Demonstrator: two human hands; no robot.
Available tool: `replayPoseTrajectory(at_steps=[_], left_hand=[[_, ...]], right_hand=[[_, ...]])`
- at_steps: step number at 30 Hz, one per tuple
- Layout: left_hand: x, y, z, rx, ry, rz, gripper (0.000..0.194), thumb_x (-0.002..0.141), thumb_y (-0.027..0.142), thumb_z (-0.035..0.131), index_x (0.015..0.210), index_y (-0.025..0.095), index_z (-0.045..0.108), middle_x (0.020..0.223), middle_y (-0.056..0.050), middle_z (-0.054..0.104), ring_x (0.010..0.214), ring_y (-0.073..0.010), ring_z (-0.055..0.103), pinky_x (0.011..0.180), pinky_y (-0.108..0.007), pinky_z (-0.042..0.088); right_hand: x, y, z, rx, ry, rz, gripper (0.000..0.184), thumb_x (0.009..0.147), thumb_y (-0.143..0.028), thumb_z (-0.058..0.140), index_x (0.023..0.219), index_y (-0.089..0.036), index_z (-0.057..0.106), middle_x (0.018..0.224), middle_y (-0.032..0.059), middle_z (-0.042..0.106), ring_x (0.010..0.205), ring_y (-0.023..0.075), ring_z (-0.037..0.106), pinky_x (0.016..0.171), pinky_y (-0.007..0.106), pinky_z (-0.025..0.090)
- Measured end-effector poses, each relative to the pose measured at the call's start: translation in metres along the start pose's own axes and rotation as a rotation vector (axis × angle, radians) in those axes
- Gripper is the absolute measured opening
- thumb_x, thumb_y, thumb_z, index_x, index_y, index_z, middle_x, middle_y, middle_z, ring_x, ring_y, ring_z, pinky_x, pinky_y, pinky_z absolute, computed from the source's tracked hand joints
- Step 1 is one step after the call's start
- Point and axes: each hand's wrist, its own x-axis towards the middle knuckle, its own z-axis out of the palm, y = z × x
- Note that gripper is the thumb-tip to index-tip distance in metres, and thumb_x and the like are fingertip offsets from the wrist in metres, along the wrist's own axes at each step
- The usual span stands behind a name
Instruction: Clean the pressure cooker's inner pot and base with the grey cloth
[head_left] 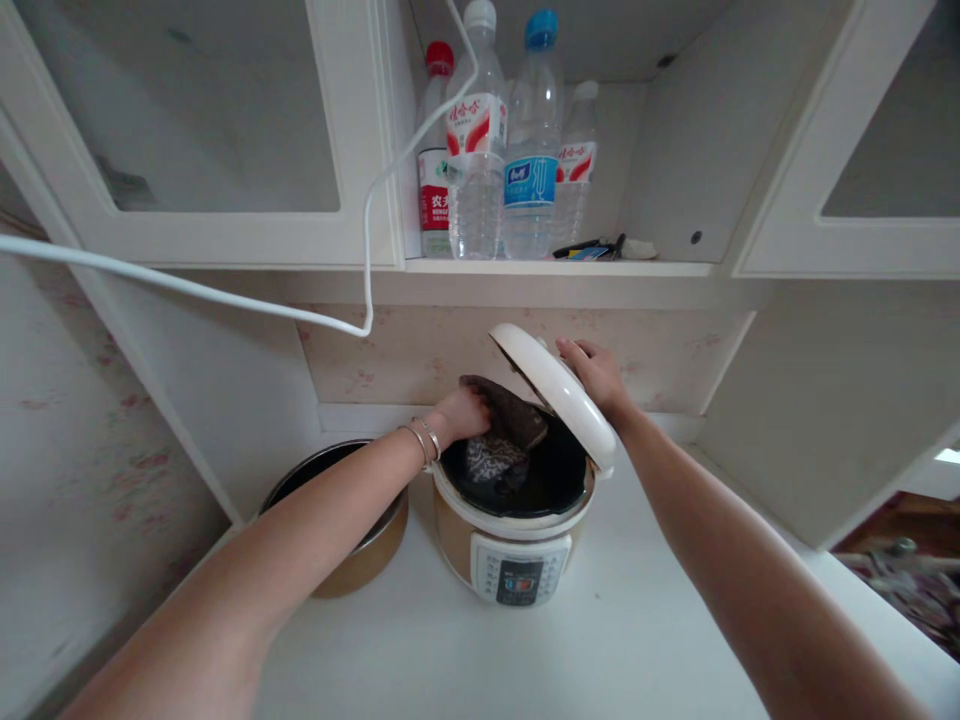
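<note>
A rice cooker [517,540] with a white front panel stands on the counter, its white lid [559,390] tilted up on the right side. My right hand [596,375] grips the lid from behind; some of its fingers are hidden. My left hand [463,412], with bracelets at the wrist, is closed on a dark brown patterned cloth [514,415]. The cloth hangs over the left part of the cooker's dark interior [559,480], its lower end inside. To the left, partly behind my left forearm, sits a round pot [367,568] with a dark inside and a tan outside.
Several plastic bottles [476,150] stand on the open cabinet shelf [525,267] above, with small items [592,250] beside them. A white cable [300,315] hangs in front of the cabinet at upper left. Side panels [810,380] flank the white counter [480,670].
</note>
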Motion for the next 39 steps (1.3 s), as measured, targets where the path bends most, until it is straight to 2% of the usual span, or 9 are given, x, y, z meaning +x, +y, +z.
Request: replayPoseTrajectory(at_steps=[3,7,10,13,17,23,27,31,39], left_hand=[[-0.023,-0.004,-0.025,0.037,0.023,0.002,0.024,0.086,0.010,0.051,0.097,0.019,0.071,0.099,-0.010,0.069,0.096,-0.0227,0.063,0.085,-0.036,0.045],[-0.060,0.007,-0.063,0.046,0.134,-0.150,0.040,0.086,0.008,0.047,0.120,0.024,0.060,0.112,-0.008,0.064,0.097,-0.0199,0.062,0.082,-0.031,0.047],[-0.095,0.032,-0.085,0.062,0.268,-0.298,0.039,0.089,0.009,0.044,0.124,0.021,0.057,0.115,-0.008,0.062,0.100,-0.0210,0.060,0.085,-0.034,0.048],[-0.136,0.069,-0.091,0.066,0.410,-0.378,0.038,0.089,0.014,0.045,0.126,0.020,0.055,0.121,-0.009,0.060,0.102,-0.0226,0.059,0.088,-0.037,0.048],[-0.192,0.129,-0.063,0.023,0.477,-0.360,0.042,0.087,0.010,0.045,0.126,0.021,0.056,0.127,-0.009,0.059,0.109,-0.0238,0.056,0.089,-0.039,0.048],[-0.256,0.218,0.034,-0.128,0.392,-0.447,0.039,0.086,0.008,0.045,0.114,0.026,0.064,0.122,-0.001,0.065,0.109,-0.0223,0.056,0.094,-0.039,0.044],[-0.277,0.252,0.080,-0.239,0.334,-0.564,0.030,0.089,0.016,0.048,0.107,0.030,0.067,0.119,0.003,0.067,0.107,-0.0206,0.058,0.094,-0.036,0.045],[-0.287,0.254,0.088,-0.233,0.319,-0.590,0.029,0.088,0.018,0.049,0.104,0.031,0.070,0.117,0.001,0.068,0.108,-0.0208,0.060,0.092,-0.035,0.048],[-0.314,0.205,0.067,-0.154,0.315,-0.487,0.038,0.088,0.010,0.044,0.109,0.030,0.069,0.120,0.001,0.068,0.116,-0.0185,0.059,0.098,-0.035,0.049]], right_hand=[[-0.001,0.000,0.001,0.006,0.010,0.008,0.054,0.078,-0.070,0.049,0.076,-0.020,0.068,0.076,0.0074,0.067,0.076,0.0239,0.059,0.068,0.033,0.041],[-0.003,-0.001,0.002,0.005,0.009,0.022,0.054,0.077,-0.070,0.050,0.078,-0.020,0.068,0.074,0.0065,0.066,0.075,0.0228,0.059,0.069,0.032,0.042],[-0.004,-0.002,0.003,-0.006,0.006,0.013,0.055,0.076,-0.071,0.050,0.077,-0.019,0.068,0.072,0.0054,0.065,0.074,0.0221,0.058,0.069,0.032,0.042],[-0.003,-0.001,0.004,-0.017,0.008,0.014,0.054,0.075,-0.072,0.051,0.074,-0.020,0.067,0.070,0.0047,0.063,0.072,0.0217,0.057,0.067,0.033,0.041],[-0.003,0.000,0.006,-0.026,0.023,0.036,0.052,0.075,-0.071,0.052,0.073,-0.021,0.066,0.067,0.0039,0.061,0.070,0.0213,0.055,0.064,0.033,0.041],[-0.006,-0.001,0.007,-0.016,0.021,0.013,0.048,0.077,-0.066,0.054,0.071,-0.021,0.066,0.064,0.0024,0.059,0.067,0.0194,0.053,0.062,0.031,0.038],[-0.006,-0.001,0.009,-0.024,0.021,-0.015,0.047,0.077,-0.066,0.054,0.071,-0.020,0.067,0.064,0.0022,0.059,0.066,0.0188,0.052,0.062,0.031,0.037],[-0.006,-0.002,0.009,-0.036,0.015,0.005,0.048,0.077,-0.064,0.053,0.071,-0.019,0.066,0.065,0.0033,0.059,0.065,0.0181,0.050,0.062,0.031,0.037],[-0.007,-0.001,0.007,0.008,0.016,0.067,0.050,0.076,-0.065,0.056,0.075,-0.016,0.065,0.070,0.0055,0.061,0.065,0.0166,0.048,0.065,0.031,0.037]])
